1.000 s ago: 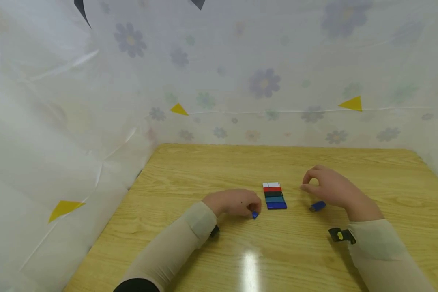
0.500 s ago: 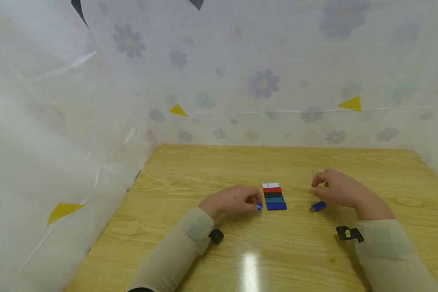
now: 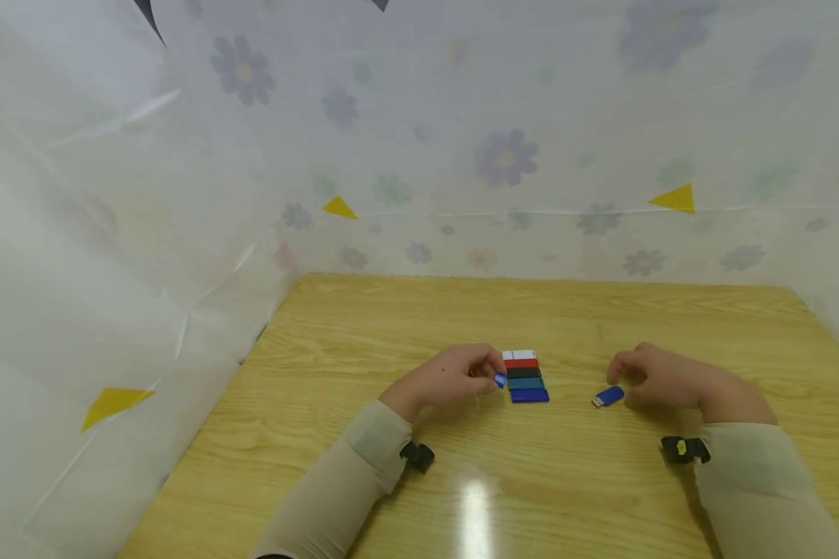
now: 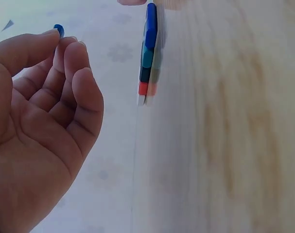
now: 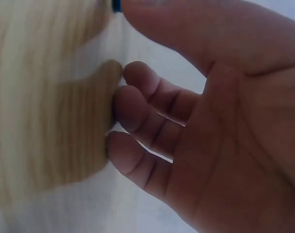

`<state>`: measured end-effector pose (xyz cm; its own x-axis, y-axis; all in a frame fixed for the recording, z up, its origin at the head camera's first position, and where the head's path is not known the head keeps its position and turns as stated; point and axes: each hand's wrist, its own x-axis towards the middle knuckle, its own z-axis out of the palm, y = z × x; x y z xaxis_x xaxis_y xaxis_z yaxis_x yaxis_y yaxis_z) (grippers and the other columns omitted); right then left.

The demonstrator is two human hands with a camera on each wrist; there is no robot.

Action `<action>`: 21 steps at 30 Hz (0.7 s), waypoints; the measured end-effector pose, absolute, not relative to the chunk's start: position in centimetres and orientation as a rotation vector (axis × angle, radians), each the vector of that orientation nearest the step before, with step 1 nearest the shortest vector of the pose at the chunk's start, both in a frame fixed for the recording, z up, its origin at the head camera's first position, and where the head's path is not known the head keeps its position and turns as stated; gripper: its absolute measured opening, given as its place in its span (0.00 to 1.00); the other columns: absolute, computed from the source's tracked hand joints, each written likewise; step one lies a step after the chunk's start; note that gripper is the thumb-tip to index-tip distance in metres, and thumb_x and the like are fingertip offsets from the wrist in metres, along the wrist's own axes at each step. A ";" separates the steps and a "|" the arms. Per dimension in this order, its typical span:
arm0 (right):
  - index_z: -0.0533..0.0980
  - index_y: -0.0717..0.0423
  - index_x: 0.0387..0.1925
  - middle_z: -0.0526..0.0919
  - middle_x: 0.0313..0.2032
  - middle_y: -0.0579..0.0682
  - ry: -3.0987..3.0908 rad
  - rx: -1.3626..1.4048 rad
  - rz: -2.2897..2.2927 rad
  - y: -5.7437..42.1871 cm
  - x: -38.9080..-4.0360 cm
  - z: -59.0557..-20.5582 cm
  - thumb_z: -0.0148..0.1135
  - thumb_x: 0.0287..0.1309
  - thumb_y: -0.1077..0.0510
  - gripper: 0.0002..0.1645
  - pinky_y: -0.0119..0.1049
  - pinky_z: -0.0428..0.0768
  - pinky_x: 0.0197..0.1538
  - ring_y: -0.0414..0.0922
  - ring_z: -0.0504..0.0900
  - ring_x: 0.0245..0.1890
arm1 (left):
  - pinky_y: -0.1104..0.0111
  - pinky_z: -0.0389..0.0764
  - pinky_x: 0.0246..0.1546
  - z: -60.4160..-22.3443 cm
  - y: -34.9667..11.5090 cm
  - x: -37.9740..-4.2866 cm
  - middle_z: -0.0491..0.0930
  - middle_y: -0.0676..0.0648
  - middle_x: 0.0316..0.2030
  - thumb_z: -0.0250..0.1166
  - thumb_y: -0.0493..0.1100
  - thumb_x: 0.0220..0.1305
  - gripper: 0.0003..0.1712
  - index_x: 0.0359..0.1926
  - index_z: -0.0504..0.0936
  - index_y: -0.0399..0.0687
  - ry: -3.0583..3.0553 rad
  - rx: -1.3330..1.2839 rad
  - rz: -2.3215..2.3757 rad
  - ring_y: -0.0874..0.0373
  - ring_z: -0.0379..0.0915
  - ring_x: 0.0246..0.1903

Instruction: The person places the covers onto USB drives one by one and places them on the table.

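Between thumb and fingertips, my left hand (image 3: 454, 376) pinches a small blue cap (image 3: 499, 380), raised just left of the row of sticks; the left wrist view shows the cap (image 4: 59, 30) at the thumb tip. An uncapped blue USB stick (image 3: 607, 397) lies on the table, its metal plug pointing left. My right hand (image 3: 671, 380) is over its right end, index finger and thumb apart around it. In the right wrist view the thumb (image 5: 162, 19) covers most of the blue stick (image 5: 117, 6), and the other fingers are loosely curled near the tabletop.
Between the hands, several flat USB sticks lie side by side in a column: white (image 3: 519, 355), red (image 3: 521, 363), black (image 3: 524, 373), teal (image 3: 526, 383) and blue (image 3: 529, 395). The wooden table (image 3: 391, 310) meets a flower-patterned sheet (image 3: 419, 155) behind.
My left hand has moved away from me and slightly right with the blue cap. My right hand has shifted right and come down to the blue USB stick, which has stayed in place.
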<state>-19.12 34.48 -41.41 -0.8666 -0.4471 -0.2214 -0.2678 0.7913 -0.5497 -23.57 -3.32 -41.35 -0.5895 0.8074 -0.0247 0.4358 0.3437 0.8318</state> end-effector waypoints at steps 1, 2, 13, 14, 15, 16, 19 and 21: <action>0.80 0.45 0.45 0.70 0.44 0.54 2.631 -0.542 -0.746 34.5 -19.1 -41.5 0.71 0.52 0.60 0.17 0.47 0.71 0.45 0.50 0.68 0.42 | 0.69 0.78 0.34 -41.4 -3.3 -23.6 0.82 0.46 0.41 0.59 0.39 0.75 0.09 0.52 0.78 0.54 2.171 1.089 1.155 0.58 0.78 0.35; 0.79 0.45 0.44 0.70 0.44 0.54 2.622 -0.538 -0.755 34.5 -19.2 -41.6 0.72 0.52 0.60 0.17 0.46 0.70 0.45 0.50 0.67 0.41 | 0.69 0.78 0.34 -41.4 -3.3 -23.6 0.82 0.46 0.41 0.59 0.39 0.75 0.09 0.52 0.78 0.53 2.168 1.091 1.160 0.57 0.78 0.36; 0.76 0.46 0.38 0.67 0.38 0.51 2.599 -0.537 -0.809 34.3 -19.5 -42.3 0.72 0.55 0.60 0.13 0.43 0.63 0.37 0.48 0.62 0.36 | 0.68 0.79 0.38 -41.5 -3.5 -23.4 0.81 0.48 0.41 0.58 0.38 0.75 0.09 0.53 0.78 0.52 2.130 1.033 1.253 0.57 0.79 0.40; 0.75 0.46 0.38 0.66 0.37 0.50 2.598 -0.537 -0.820 34.3 -19.5 -42.4 0.72 0.55 0.60 0.13 0.43 0.63 0.37 0.48 0.61 0.35 | 0.68 0.79 0.38 -41.5 -3.6 -23.5 0.80 0.48 0.41 0.58 0.38 0.75 0.09 0.53 0.78 0.52 2.122 1.031 1.263 0.55 0.79 0.40; 0.75 0.46 0.37 0.66 0.35 0.50 2.595 -0.540 -0.830 34.4 -19.5 -42.4 0.71 0.55 0.60 0.13 0.42 0.62 0.36 0.47 0.61 0.34 | 0.68 0.79 0.38 -41.5 -3.6 -23.5 0.80 0.48 0.41 0.59 0.38 0.75 0.09 0.53 0.78 0.52 2.115 1.027 1.274 0.53 0.79 0.40; 0.75 0.47 0.37 0.65 0.34 0.50 2.591 -0.541 -0.841 34.4 -19.5 -42.5 0.71 0.55 0.61 0.12 0.42 0.62 0.35 0.47 0.61 0.33 | 0.68 0.79 0.37 -41.5 -3.6 -23.5 0.80 0.49 0.41 0.59 0.38 0.75 0.09 0.53 0.78 0.52 2.109 1.027 1.283 0.50 0.79 0.40; 0.76 0.48 0.36 0.65 0.32 0.49 2.578 -0.546 -0.869 34.5 -19.5 -42.6 0.71 0.57 0.60 0.10 0.40 0.62 0.34 0.46 0.61 0.31 | 0.67 0.79 0.37 -41.6 -3.6 -23.5 0.80 0.50 0.40 0.59 0.39 0.75 0.09 0.53 0.78 0.52 2.098 1.022 1.296 0.46 0.78 0.41; 0.76 0.48 0.36 0.65 0.31 0.49 2.568 -0.543 -0.879 34.6 -19.5 -42.7 0.70 0.58 0.59 0.09 0.39 0.62 0.33 0.46 0.62 0.31 | 0.66 0.80 0.38 -41.7 -3.6 -23.6 0.80 0.50 0.40 0.59 0.39 0.75 0.09 0.53 0.78 0.52 2.098 1.016 1.302 0.47 0.78 0.40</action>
